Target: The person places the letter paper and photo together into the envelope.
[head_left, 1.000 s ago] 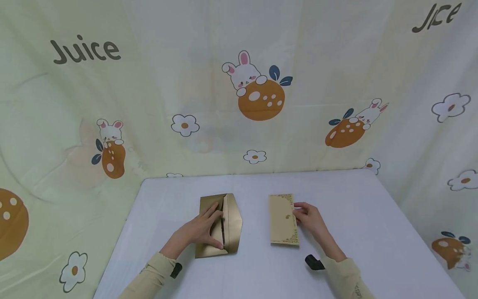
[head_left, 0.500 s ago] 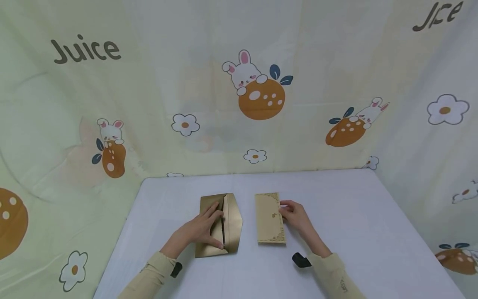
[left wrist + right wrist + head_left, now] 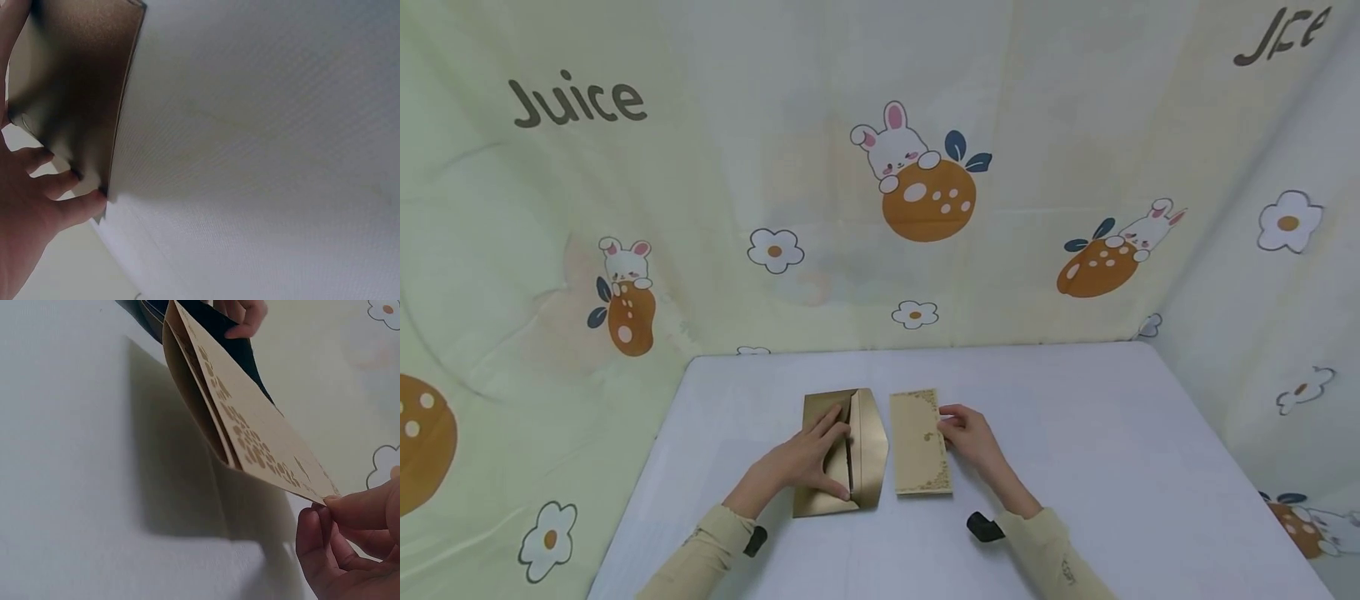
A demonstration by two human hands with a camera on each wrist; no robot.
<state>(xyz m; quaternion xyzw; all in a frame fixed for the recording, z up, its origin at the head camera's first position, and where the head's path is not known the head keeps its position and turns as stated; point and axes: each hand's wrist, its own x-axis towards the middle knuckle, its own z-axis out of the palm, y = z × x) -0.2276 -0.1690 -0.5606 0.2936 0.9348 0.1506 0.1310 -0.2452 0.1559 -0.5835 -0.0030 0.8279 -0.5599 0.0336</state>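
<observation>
A gold envelope (image 3: 870,450) lies on the table with its flap spread to the right, a dark slit showing along its mouth. My left hand (image 3: 808,458) rests over it, fingers and thumb spread across the pocket beside that slit; the left wrist view shows fingertips (image 3: 84,206) on its gold surface. Just right of the flap is a cream folded card (image 3: 913,446) with a gold floral border. My right hand (image 3: 972,435) pinches its right edge between thumb and fingers. In the right wrist view the card (image 3: 262,425) is tilted above the table, its folded layers slightly parted.
A white cloth covers the table (image 3: 1075,433). Behind it and at both sides hangs a curtain (image 3: 820,167) printed with rabbits, oranges and flowers. Black wrist devices (image 3: 983,527) sit at both cuffs.
My right hand has carried the card leftward, close to the envelope's flap. The left hand and the envelope have stayed in place.
</observation>
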